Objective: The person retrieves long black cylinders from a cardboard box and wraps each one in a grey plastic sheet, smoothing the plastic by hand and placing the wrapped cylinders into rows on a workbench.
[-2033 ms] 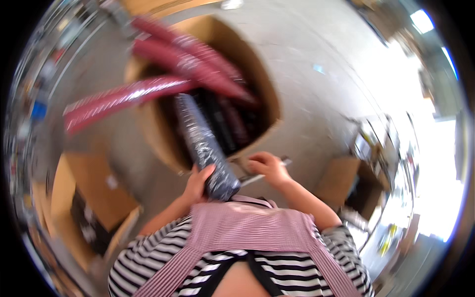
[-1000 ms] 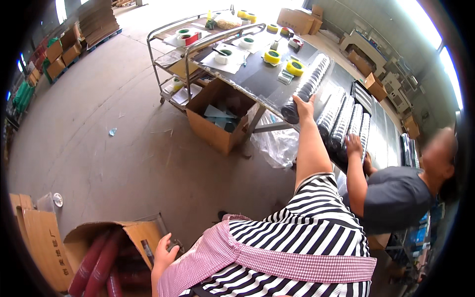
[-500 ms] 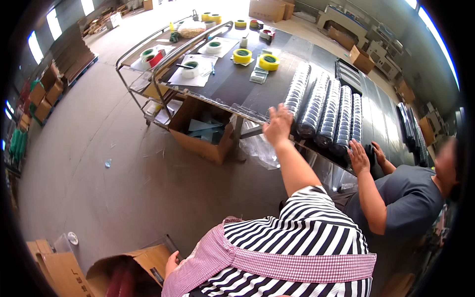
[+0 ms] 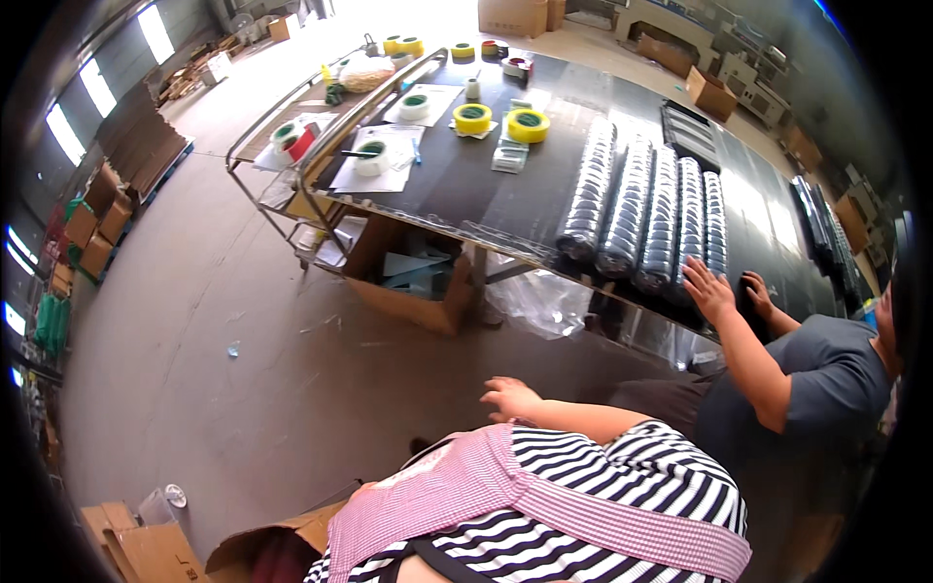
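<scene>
Right hand [image 4: 509, 396]: empty, fingers loosely spread, held in the air above the concrete floor [image 4: 194, 369], well short of the black table [image 4: 466, 194]. Left hand: out of view. Nearest goods: four black wrapped rolls [image 4: 646, 209] lying side by side on the table. A co-worker's hand [image 4: 708, 290] rests flat at their near ends. Yellow tape rolls [image 4: 501, 120] farther back; open cardboard box [image 4: 413, 282] under the table.

Left hand hidden; cardboard box cut off at the lower edge.
The striped, aproned torso [image 4: 544, 505] covers the left hand; the cardboard box [image 4: 282, 549] shows only its top.
</scene>
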The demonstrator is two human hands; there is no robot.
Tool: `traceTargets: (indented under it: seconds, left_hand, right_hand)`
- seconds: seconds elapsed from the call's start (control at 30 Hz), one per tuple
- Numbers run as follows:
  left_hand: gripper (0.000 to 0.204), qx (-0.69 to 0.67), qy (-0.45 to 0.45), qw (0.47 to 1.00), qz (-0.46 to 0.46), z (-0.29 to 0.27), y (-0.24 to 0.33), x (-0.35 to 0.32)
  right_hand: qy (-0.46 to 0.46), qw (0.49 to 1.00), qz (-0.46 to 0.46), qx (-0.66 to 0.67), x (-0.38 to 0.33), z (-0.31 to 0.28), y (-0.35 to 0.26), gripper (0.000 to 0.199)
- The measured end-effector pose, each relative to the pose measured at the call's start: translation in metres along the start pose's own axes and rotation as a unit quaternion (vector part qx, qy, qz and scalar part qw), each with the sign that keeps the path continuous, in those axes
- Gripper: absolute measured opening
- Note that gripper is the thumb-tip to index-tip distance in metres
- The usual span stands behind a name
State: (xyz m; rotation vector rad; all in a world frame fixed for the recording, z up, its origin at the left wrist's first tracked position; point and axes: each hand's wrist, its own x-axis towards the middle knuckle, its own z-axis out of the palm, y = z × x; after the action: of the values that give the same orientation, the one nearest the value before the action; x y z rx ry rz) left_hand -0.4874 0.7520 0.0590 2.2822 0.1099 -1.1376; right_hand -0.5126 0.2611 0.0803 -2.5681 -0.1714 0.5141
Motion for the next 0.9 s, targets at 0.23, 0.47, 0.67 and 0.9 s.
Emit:
traceTargets:
  seconds: [0.23,0.47,0.67,0.9]
  left_hand:
    - [0.072,-0.019,-0.01,0.999,-0.031,-0.071,-0.034,0.053]
    - [0.071,0.011,-0.023,0.999,-0.043,-0.169,-0.046,0.146]
    - [0.067,0.048,0.011,0.998,-0.028,-0.239,-0.02,0.223]
    - [0.067,0.119,-0.051,0.99,0.055,-0.245,0.117,0.266]
  right_hand:
    - [0.014,0.994,0.099,0.034,0.038,-0.013,-0.019,0.049]
    - [-0.024,0.991,0.081,0.107,0.124,-0.016,-0.058,0.05]
    - [-0.008,0.984,0.099,0.147,0.149,-0.025,-0.057,0.043]
    - [0.037,0.984,0.087,0.152,0.183,-0.04,-0.002,0.043]
